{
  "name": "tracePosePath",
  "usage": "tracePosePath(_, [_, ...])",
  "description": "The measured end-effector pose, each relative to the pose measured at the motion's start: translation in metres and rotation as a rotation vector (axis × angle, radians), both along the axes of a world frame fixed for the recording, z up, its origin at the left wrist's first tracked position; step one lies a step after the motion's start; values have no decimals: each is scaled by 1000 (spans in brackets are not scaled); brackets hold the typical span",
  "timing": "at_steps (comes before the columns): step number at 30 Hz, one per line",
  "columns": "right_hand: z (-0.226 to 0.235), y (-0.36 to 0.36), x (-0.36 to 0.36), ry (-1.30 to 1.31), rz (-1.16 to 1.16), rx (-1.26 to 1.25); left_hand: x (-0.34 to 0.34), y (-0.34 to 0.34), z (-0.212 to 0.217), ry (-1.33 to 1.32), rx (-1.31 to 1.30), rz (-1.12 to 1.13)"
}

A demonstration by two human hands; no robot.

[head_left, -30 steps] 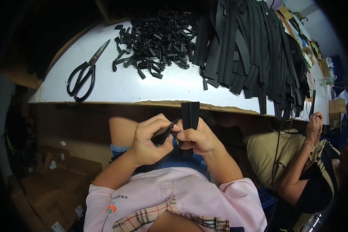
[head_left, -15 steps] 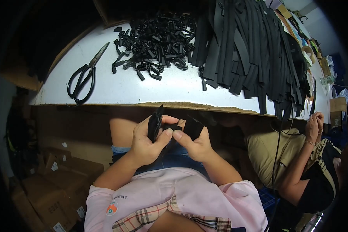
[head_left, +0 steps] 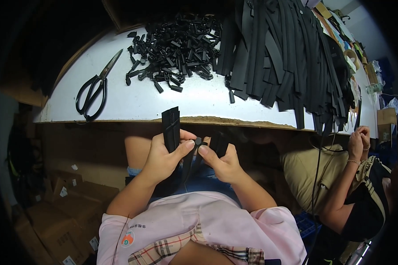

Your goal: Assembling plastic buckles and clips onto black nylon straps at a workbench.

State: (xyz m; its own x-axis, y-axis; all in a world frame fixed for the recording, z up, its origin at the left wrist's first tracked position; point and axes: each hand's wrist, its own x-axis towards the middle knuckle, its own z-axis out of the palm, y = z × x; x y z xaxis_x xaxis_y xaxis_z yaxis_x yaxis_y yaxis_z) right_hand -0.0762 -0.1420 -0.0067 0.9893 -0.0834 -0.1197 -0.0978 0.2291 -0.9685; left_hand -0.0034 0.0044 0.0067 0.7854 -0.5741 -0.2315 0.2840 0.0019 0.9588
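Black strips (head_left: 171, 130) pinched in left hand (head_left: 161, 155) and right hand (head_left: 224, 165), a small dark piece (head_left: 198, 141) between them, apparently unfinished; many loose zipper sliders (head_left: 177, 51) lie heaped on the table (head_left: 124, 99)

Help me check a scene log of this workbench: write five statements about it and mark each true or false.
1. The left hand holds a black zipper strip whose end points up. True.
2. The right hand grips the scissors. False: the scissors lie on the white table, and that hand holds black material.
3. The long black strips lie to the right of the pile of zipper sliders. True.
4. The scissors lie to the right of the slider pile. False: they lie to its left.
5. Cardboard boxes show at the lower left of the picture. True.
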Motion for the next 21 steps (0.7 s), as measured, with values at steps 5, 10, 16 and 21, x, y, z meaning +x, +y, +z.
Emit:
tracePosePath(5, [-9,3,11,256,-59,609,5,-15,-8,-388,186,109])
tracePosePath(10, [-14,10,19,306,-167,744,4,-30,-12,-565,347,181])
tracePosePath(16, [-28,20,21,201,-308,614,2,-42,-25,-878,350,300])
tracePosePath(21, [-13,26,17,-99,-452,-58,1,-29,-18,-459,61,231])
